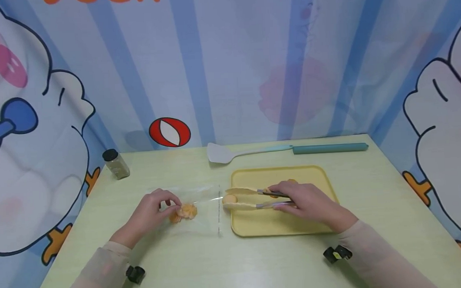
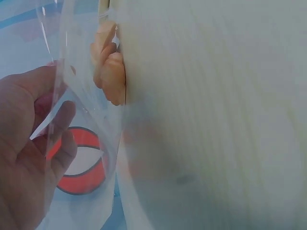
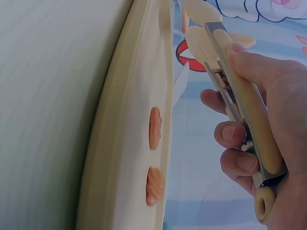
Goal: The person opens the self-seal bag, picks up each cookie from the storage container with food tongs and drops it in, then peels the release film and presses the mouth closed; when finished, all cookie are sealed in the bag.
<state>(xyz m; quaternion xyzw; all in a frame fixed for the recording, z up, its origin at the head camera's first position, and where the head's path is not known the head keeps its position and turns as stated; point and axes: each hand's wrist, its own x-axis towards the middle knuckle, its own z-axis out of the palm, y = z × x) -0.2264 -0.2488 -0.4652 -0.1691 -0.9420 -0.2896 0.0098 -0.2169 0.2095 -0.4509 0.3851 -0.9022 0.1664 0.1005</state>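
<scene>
Two bare hands work over a pale wood-grain tabletop point(image 1: 240, 265); the left hand point(image 1: 152, 211), thumb and fingers bent, pinches the film of a clear, flat plastic bag point(image 1: 203, 223) that holds a small cluster of orange-tan, ridged pieces point(image 1: 188, 211); the right hand point(image 1: 311, 200) wraps its fingers round metal tongs with cream-coloured tips point(image 1: 243, 207), which stand partly apart; a pale, round piece point(image 1: 230, 199) sits between those tips, near the tray's left edge, though I cannot tell how firmly they press it; beneath the tongs lies a yellow rectangular tray point(image 1: 281, 225), bearing further orange-tan pieces point(image 3: 154, 128); behind it lies a white-bladed spatula with a teal handle point(image 1: 220, 154); a black-lidded clear jar point(image 1: 117, 165) stands far left.
</scene>
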